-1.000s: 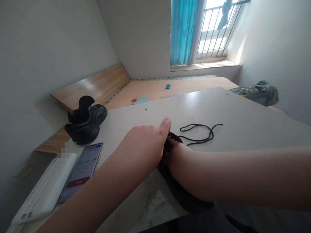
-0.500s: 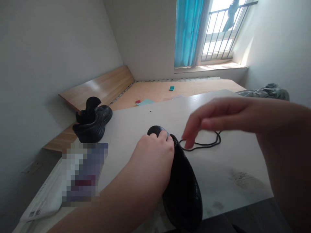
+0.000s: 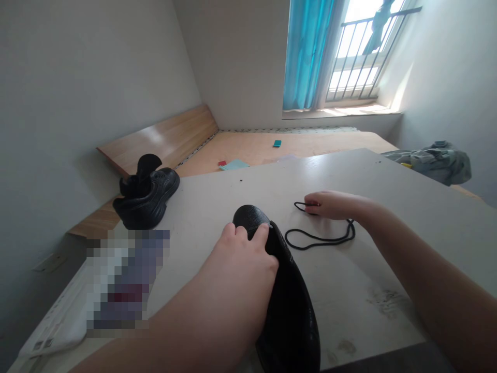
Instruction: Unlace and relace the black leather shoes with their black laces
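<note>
A black leather shoe (image 3: 289,305) lies near the front of the white table, its tongue (image 3: 250,218) pointing away from me. My left hand (image 3: 248,254) is closed on the shoe around the tongue and opening. Beyond it to the right, a black shoelace (image 3: 322,243) lies looped on the tabletop. My right hand (image 3: 328,204) pinches part of this lace, with a small loop sticking out left of the fingertips.
Another black shoe (image 3: 145,199) stands at the table's left edge. A white object (image 3: 58,316) and a pixelated patch are at front left. Behind the white table (image 3: 272,186) is a wooden surface with small teal and red items. Crumpled grey cloth (image 3: 438,160) is at right.
My right hand has moved away from me, down to the table, and taken hold of the lace. My left hand's fingers have shifted slightly on the shoe. The view has shifted a little.
</note>
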A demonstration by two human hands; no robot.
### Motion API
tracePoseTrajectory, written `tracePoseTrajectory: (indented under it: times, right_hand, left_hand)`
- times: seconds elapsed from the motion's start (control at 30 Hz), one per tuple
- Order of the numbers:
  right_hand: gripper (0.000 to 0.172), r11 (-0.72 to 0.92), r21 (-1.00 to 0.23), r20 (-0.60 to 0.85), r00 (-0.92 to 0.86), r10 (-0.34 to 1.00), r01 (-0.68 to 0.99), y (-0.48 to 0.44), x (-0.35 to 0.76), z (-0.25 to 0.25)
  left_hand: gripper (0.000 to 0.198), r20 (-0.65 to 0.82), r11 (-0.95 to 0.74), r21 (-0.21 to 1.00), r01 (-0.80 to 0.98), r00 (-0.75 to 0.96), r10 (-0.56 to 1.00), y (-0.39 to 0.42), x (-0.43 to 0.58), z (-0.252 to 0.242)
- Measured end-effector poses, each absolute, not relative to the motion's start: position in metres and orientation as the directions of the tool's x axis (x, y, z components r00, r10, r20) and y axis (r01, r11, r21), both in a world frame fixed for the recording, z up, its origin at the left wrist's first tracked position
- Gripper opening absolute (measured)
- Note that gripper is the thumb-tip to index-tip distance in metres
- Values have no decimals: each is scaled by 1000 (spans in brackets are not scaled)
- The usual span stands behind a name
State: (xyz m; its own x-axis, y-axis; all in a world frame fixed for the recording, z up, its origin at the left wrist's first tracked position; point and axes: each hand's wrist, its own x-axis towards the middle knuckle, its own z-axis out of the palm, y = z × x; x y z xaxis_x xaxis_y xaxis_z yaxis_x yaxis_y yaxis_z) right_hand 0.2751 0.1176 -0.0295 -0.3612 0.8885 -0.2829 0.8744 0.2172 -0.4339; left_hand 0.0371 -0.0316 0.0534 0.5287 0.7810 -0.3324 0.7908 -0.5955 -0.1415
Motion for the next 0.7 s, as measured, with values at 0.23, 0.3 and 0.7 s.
tracePoseTrajectory:
  times: [0.23, 0.3, 0.7]
  right_hand:
    - [45, 180, -916, -91, -622, 778, 359, 94, 246, -11]
    - [47, 120, -978, -20, -645, 764, 173, 84, 234, -11]
    - [14, -160, -873, 65, -436, 898, -460, 87, 232, -13]
  left_hand:
    - [29, -211, -544, 0, 839, 531, 820, -20, 24, 67]
    - [32, -139, -429, 82, 900, 436, 889, -10, 24, 65]
    - [17, 39, -98, 973, 207, 272, 962, 41, 12, 44]
